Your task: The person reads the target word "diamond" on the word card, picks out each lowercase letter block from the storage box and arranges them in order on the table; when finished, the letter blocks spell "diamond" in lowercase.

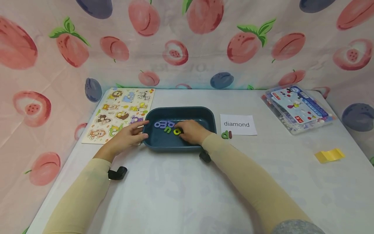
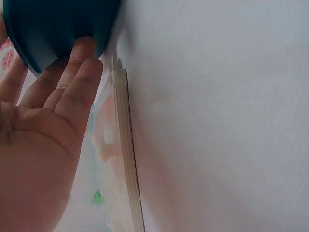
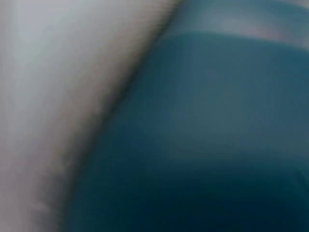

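Blue tray (image 1: 175, 149) has purple letters (image 1: 164, 124), a green n (image 1: 167, 130) and a yellow letter (image 1: 175, 132) inside. Left hand (image 1: 127, 136) has straight-ish fingers against the tray's left end. Right hand (image 1: 191, 131) is in the tray at the yellow one, can't tell if it's pinching. Green d (image 1: 224, 135), reddish i (image 1: 230, 134) and "diamond" card (image 1: 238, 124) sit right of the tray.

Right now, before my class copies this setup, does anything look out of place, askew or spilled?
Slightly: the yellow strip lies alone at the right, bent rather than flat, and the clear box beyond it sits at an angle, unlike the squarely set blue tray. No spill or damage shows.
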`<move>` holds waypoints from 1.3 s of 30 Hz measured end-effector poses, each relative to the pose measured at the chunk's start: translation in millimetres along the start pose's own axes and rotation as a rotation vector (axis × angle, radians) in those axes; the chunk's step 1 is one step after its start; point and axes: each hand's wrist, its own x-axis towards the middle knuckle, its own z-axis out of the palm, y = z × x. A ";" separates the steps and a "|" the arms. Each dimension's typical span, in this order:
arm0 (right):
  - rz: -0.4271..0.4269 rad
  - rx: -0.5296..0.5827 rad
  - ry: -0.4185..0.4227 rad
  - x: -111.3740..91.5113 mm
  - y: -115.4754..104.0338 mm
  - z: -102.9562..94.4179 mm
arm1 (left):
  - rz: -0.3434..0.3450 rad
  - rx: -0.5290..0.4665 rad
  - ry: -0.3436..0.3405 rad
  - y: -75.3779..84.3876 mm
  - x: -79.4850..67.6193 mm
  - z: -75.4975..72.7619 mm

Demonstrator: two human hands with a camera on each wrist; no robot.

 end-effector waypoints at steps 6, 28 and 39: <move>0.003 -0.014 0.018 -0.9 0.3 1.0 | 0.005 -0.011 -0.001 -2.0 -0.1 0.7; 0.060 -0.013 0.008 -0.2 1.8 0.7 | 0.019 0.018 0.098 -10.0 -4.7 9.5; 0.064 -0.024 0.015 -8.0 1.4 -6.3 | 0.042 -0.009 0.088 -8.5 -4.3 12.5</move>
